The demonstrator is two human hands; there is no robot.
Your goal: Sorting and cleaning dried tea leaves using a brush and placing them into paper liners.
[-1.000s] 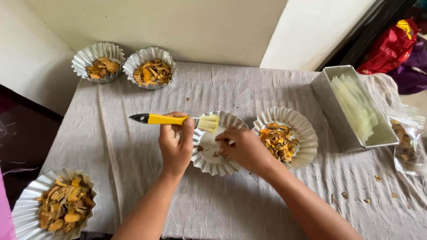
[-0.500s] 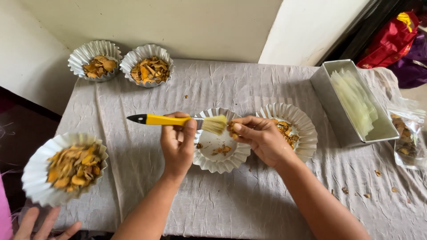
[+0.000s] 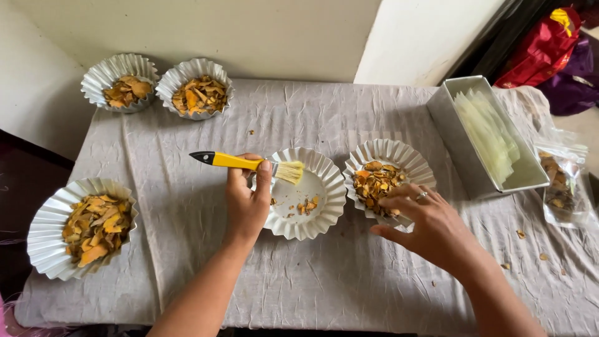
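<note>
A brush [image 3: 249, 164] is held over a nearly empty fluted dish [image 3: 324, 212] by the left hand [image 3: 248, 200].

The yellow handle is gripped in the closed left hand, its black tip pointing left and its pale bristles lying above the dish's upper left rim; a few orange chips are seen on the dish floor just right of that hand. The right hand [image 3: 430, 221], a ring on one finger, is laid with fingers loosely spread on the near rim of a second dish [image 3: 399, 156] holding dried chips; nothing is gripped in it. A filled dish [image 3: 47, 218] sits at the cloth's [image 3: 187, 249] left edge, two more at the far left corner. A metal tin [image 3: 465, 146] stands to the right.
</note>
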